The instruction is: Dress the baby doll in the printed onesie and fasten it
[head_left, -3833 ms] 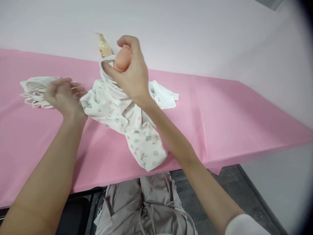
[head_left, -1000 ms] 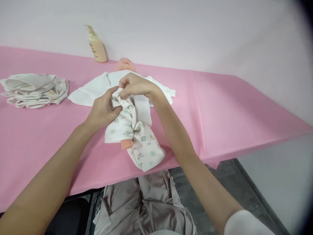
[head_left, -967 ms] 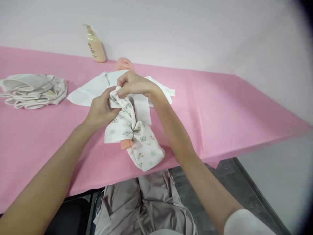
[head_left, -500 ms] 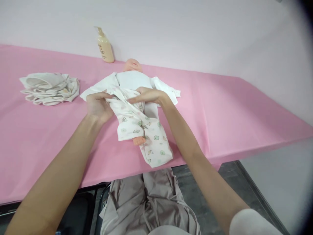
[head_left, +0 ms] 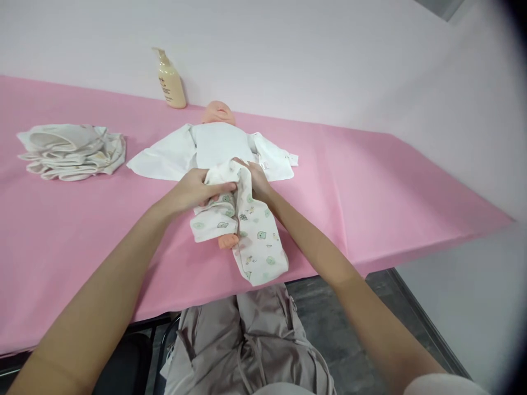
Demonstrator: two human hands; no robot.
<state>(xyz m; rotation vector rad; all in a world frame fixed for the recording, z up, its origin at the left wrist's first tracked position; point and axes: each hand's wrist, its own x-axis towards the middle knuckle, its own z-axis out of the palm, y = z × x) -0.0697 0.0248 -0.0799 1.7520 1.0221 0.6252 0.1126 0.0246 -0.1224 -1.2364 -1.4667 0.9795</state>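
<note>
A baby doll (head_left: 219,112) lies on its back with its head toward the wall, in a white top (head_left: 224,144) whose sleeves spread to both sides. Patterned baby pants (head_left: 259,236) cover its lower body, and one foot (head_left: 228,241) pokes out of the left leg opening. The other leg of the pants hangs flat toward the table's front edge, its foot hidden. My left hand (head_left: 196,191) is closed on the waist of the pants at the left, thumb on top. At the right side of the waist, my right hand (head_left: 256,178) grips the cloth, its fingers partly hidden behind it.
A folded stack of patterned cloth (head_left: 74,151) lies on the left of the pink-covered table (head_left: 387,197). By the wall stands a cream pump bottle (head_left: 172,85). A dark chair (head_left: 125,362) is below the front edge at left.
Both hands have drawn nearer the front edge with the waistband. My left hand moved right, closer to my right hand, and the doll's white top shows more above the pants.
</note>
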